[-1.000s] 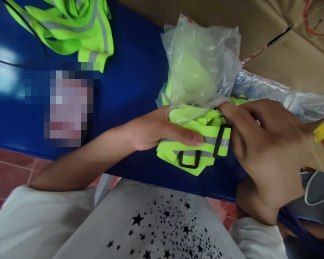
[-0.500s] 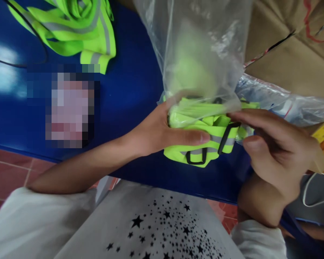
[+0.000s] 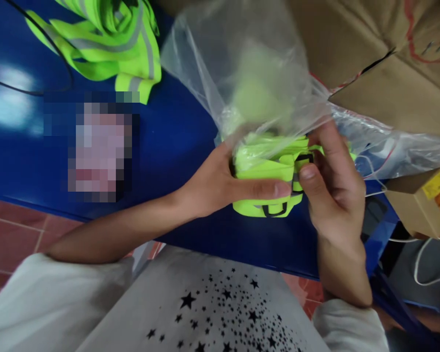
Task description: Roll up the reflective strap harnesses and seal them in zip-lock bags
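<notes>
A folded bundle of neon yellow-green straps (image 3: 264,168) with grey reflective stripes and black buckles sits partly inside a clear plastic bag (image 3: 275,63). My left hand (image 3: 227,181) is wrapped round the bundle's left side, thumb across its front and fingers hidden behind the plastic. My right hand (image 3: 333,181) pinches the bundle's right end near a black buckle, its fingers by the bag's edge. More neon strapping shows blurred through the plastic.
Loose neon straps (image 3: 113,44) lie at the upper left of the blue table (image 3: 176,146), near a black cable and a pixelated object (image 3: 100,151). At right are brown packaging (image 3: 399,93), clear plastic (image 3: 399,142) and a small cardboard box (image 3: 418,200).
My right hand has moved left and closed on the bundle's right end. The buckled strap there is now pressed in against the bundle. The bag's upper part has spread to the left.
</notes>
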Demonstrator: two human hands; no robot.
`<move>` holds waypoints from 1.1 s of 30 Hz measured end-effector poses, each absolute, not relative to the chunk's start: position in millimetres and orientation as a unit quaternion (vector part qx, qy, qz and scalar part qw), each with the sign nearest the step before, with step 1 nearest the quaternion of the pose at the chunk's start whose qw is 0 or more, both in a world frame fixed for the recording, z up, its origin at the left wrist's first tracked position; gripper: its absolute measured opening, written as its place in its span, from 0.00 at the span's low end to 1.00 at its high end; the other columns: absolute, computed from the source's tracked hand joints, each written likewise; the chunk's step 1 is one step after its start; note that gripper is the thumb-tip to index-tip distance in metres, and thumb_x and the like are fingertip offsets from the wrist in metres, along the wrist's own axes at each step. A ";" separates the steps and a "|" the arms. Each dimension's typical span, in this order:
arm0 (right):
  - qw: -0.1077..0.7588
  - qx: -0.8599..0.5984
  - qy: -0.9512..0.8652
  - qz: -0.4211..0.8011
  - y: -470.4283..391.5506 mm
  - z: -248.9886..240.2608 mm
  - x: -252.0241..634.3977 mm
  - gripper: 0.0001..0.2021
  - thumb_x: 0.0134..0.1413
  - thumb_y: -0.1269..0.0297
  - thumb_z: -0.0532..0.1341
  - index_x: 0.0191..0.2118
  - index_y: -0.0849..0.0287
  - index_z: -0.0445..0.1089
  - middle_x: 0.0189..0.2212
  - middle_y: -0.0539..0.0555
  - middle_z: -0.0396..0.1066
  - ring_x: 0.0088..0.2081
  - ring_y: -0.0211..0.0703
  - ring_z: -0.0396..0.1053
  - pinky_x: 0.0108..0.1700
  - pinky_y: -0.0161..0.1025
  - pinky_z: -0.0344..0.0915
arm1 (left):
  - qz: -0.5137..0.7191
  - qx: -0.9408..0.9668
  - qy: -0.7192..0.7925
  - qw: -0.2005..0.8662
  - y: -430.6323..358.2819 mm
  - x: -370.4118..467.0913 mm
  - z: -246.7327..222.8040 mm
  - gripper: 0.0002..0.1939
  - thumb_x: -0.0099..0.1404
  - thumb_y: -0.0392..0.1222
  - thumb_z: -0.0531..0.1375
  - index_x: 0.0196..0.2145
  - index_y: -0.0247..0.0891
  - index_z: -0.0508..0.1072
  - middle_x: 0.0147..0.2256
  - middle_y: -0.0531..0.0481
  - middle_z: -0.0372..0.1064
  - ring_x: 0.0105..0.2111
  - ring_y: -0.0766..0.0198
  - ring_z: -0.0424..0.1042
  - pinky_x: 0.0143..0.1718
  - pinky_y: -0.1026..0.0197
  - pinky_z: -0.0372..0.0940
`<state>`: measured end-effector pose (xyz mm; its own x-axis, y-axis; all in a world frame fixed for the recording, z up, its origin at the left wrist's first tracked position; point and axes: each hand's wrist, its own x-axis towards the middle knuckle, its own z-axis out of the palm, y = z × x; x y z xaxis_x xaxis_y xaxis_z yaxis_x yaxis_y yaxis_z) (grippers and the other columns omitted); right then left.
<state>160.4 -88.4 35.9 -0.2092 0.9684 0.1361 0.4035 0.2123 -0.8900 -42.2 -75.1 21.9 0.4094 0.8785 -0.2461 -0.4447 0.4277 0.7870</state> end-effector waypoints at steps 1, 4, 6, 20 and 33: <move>0.389 -0.503 -0.689 0.348 -89.1 34.8 157.8 0.27 0.71 0.55 0.62 0.72 0.36 0.62 0.65 0.49 0.67 0.64 0.51 0.68 0.68 0.54 0.69 | 0.441 0.299 0.347 0.771 -77.5 -40.3 21.3 0.30 0.55 0.45 0.79 0.53 0.40 0.76 0.51 0.47 0.80 0.54 0.47 0.80 0.54 0.50 0.78; 0.417 -0.498 -0.710 0.273 -94.1 27.3 146.8 0.25 0.74 0.58 0.57 0.73 0.35 0.60 0.70 0.44 0.63 0.72 0.51 0.59 0.74 0.56 0.60 | 0.485 0.270 0.375 0.742 -82.7 -36.1 20.6 0.28 0.57 0.45 0.77 0.52 0.41 0.75 0.50 0.49 0.81 0.51 0.51 0.81 0.51 0.54 0.78; 0.435 -0.489 -0.712 0.255 -97.7 19.9 138.7 0.26 0.75 0.61 0.55 0.74 0.38 0.59 0.72 0.44 0.59 0.75 0.48 0.54 0.76 0.53 0.57 | 0.511 0.288 0.382 0.715 -83.2 -35.9 21.5 0.26 0.59 0.45 0.77 0.52 0.42 0.75 0.49 0.51 0.81 0.50 0.53 0.81 0.51 0.55 0.78; 0.569 -0.491 -0.577 0.320 -86.0 17.6 132.6 0.11 0.64 0.68 0.68 0.50 0.50 0.72 0.40 0.49 0.76 0.42 0.38 0.76 0.45 0.38 0.77 | 0.461 0.453 0.361 0.673 -78.2 -33.7 7.9 0.40 0.54 0.51 0.78 0.60 0.40 0.69 0.60 0.39 0.75 0.61 0.44 0.74 0.65 0.41 0.69; 0.432 -0.500 -0.685 0.308 -90.2 29.6 149.9 0.29 0.63 0.59 0.69 0.68 0.46 0.66 0.64 0.55 0.70 0.64 0.53 0.70 0.67 0.55 0.69 | 0.442 0.576 0.351 0.591 -81.9 -39.6 5.8 0.48 0.64 0.48 0.72 0.73 0.41 0.52 0.70 0.35 0.59 0.71 0.46 0.60 0.75 0.39 0.52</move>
<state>149.9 -90.2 29.6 -0.1273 0.9505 0.2835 0.4194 0.3106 -0.8530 -39.6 -81.9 5.8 0.3626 0.9272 0.0937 -0.1182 -0.0540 0.9915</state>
